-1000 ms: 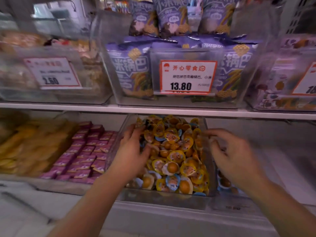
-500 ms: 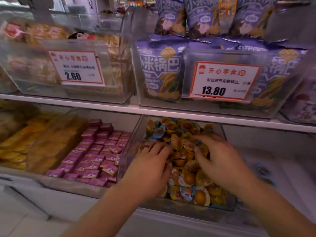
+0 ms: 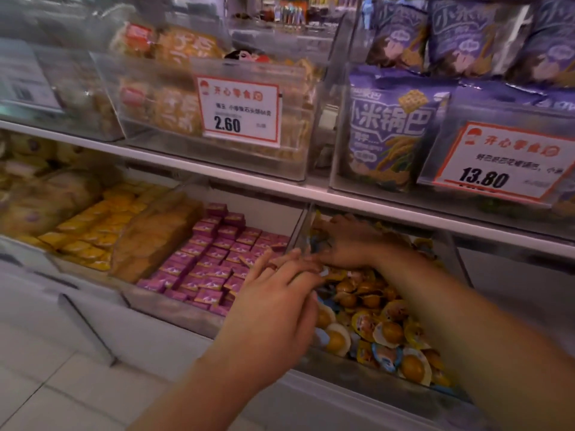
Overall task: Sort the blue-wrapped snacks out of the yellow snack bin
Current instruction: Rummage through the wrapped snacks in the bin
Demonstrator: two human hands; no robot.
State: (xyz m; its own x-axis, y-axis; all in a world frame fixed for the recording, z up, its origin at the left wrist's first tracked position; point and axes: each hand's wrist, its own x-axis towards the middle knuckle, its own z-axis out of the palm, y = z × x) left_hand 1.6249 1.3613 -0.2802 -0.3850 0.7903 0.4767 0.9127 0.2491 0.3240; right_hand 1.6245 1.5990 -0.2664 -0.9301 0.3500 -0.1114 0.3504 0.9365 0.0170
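A clear bin (image 3: pixel 367 373) on the lower shelf holds a heap of small egg-shaped snacks, most in yellow wrappers (image 3: pixel 390 332). A few blue-wrapped snacks (image 3: pixel 385 357) lie near the front, and blue bits show at the back left corner. My right hand (image 3: pixel 348 244) reaches across to that corner with its fingers bent down among the wrappers. Blur hides whether it holds one. My left hand (image 3: pixel 280 300) lies with straight fingers over the bin's left wall, beside my right wrist, holding nothing I can see.
Left of the bin are rows of pink packets (image 3: pixel 217 259), then yellow and orange packs (image 3: pixel 99 225). The shelf above carries clear bins with purple bags (image 3: pixel 392 129), price cards 2.60 (image 3: pixel 239 110) and 13.80 (image 3: pixel 497 163). White floor tiles lie below left.
My right hand has moved across the heap to the bin's back left corner. My left hand slid to the bin's left wall with straightened fingers. The view swung left.
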